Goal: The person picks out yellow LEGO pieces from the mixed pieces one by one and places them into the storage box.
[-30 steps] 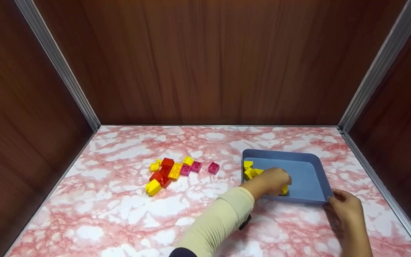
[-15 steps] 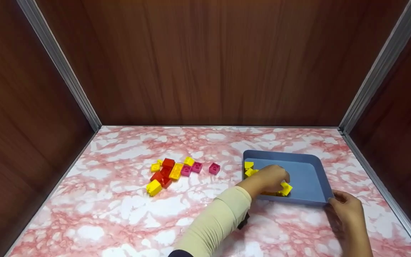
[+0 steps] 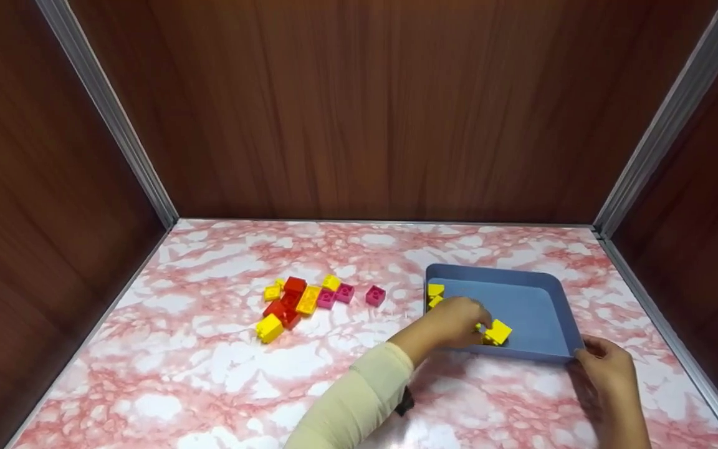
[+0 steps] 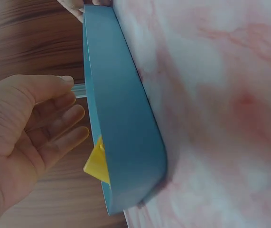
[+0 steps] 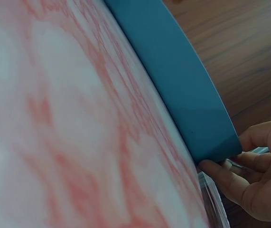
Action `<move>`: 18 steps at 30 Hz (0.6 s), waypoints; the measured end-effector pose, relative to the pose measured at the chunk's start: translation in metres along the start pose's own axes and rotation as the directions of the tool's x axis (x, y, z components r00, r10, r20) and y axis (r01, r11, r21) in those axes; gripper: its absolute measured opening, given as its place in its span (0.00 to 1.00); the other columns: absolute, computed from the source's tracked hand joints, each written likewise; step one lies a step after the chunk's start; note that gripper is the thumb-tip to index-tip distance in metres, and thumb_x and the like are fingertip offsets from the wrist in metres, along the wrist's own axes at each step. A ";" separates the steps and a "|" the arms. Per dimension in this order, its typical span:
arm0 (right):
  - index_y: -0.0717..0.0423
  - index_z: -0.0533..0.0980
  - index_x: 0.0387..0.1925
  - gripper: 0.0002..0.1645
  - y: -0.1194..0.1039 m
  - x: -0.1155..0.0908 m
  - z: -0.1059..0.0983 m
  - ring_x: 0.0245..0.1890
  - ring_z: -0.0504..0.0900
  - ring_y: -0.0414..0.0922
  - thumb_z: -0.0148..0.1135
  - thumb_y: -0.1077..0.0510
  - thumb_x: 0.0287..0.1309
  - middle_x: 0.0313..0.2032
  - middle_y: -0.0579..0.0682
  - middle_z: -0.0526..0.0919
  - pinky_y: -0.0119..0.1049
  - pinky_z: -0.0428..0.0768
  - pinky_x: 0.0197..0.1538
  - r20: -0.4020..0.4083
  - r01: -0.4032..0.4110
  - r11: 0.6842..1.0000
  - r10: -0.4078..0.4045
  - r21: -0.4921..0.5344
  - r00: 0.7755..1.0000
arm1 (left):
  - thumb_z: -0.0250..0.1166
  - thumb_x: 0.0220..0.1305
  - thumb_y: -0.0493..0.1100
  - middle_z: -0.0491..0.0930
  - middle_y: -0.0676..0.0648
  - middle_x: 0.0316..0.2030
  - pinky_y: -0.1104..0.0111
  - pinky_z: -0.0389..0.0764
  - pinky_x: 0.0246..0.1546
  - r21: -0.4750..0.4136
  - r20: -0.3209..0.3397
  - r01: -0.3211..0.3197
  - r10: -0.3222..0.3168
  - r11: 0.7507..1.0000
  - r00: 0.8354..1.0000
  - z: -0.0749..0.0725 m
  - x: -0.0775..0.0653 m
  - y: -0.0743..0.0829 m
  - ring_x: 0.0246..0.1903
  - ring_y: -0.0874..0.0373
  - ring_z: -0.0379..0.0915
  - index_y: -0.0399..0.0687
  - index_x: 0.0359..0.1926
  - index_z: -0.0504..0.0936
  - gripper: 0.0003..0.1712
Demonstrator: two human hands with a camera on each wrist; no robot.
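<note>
My left hand (image 3: pixel 455 321) is over the left part of a blue-grey tray (image 3: pixel 524 312). In the left wrist view the left hand (image 4: pixel 35 128) has loosely bent fingers with nothing between them, beside the tray wall (image 4: pixel 121 109). Just right of its fingertips lies a yellow block (image 3: pixel 498 332) inside the tray. Another yellow block (image 3: pixel 435 290) sits by the tray's left wall, and the hand partly hides others. At the front right corner of the tray, my right hand (image 3: pixel 608 365) pinches the wall; the right wrist view shows the right hand's (image 5: pixel 258 171) thumb and fingers on that corner.
Left of the tray, a loose group of toy blocks lies on the marbled table: red blocks (image 3: pixel 290 302), yellow ones (image 3: pixel 268 328), an orange-yellow block (image 3: pixel 308 300) and pink ones (image 3: pixel 344 293). One pink block (image 3: pixel 376 295) lies apart, nearer the tray. Brown wood-look panels (image 3: pixel 359 112) enclose the table.
My left hand has drawn back to the left within the tray, away from the yellow block at the front, which now shows more fully. The right hand keeps its hold on the corner.
</note>
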State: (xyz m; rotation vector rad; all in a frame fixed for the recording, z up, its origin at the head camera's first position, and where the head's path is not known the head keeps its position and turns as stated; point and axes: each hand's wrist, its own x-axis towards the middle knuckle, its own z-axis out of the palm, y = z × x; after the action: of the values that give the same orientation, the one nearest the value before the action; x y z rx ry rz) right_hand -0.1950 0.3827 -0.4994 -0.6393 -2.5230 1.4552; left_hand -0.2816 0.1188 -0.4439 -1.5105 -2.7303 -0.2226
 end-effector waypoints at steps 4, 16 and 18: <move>0.77 0.68 0.59 0.27 0.001 -0.001 -0.001 0.31 0.72 0.28 0.56 0.67 0.60 0.48 0.70 0.79 0.18 0.73 0.33 0.000 0.009 1.000 -0.009 0.007 1.000 | 0.68 0.60 0.44 0.83 0.59 0.47 0.77 0.74 0.48 0.020 -0.040 0.040 -0.039 0.999 0.998 0.005 -0.016 -0.007 0.48 0.65 0.77 0.57 0.48 0.87 0.14; 0.77 0.69 0.59 0.27 0.000 -0.003 0.000 0.30 0.70 0.24 0.55 0.66 0.59 0.48 0.69 0.79 0.18 0.73 0.34 -0.015 0.024 1.000 -0.024 -0.003 1.000 | 0.71 0.54 0.45 0.82 0.57 0.48 0.72 0.77 0.43 0.037 -0.169 0.129 -0.121 0.991 0.978 0.013 -0.057 -0.025 0.44 0.62 0.79 0.58 0.46 0.88 0.16; 0.77 0.69 0.59 0.27 0.000 -0.004 0.000 0.29 0.70 0.23 0.55 0.67 0.59 0.48 0.69 0.80 0.18 0.74 0.34 -0.019 0.025 1.000 -0.025 0.004 0.999 | 0.72 0.54 0.46 0.83 0.56 0.47 0.72 0.77 0.44 0.008 -0.197 0.137 -0.132 0.991 0.971 0.012 -0.063 -0.028 0.44 0.62 0.79 0.55 0.45 0.87 0.15</move>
State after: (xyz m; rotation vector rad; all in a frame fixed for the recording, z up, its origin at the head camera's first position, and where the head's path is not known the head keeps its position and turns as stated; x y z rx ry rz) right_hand -0.1918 0.3809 -0.4994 -0.6158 -2.5038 1.4382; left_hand -0.2715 0.0528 -0.4645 -1.2264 -2.6689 -0.3244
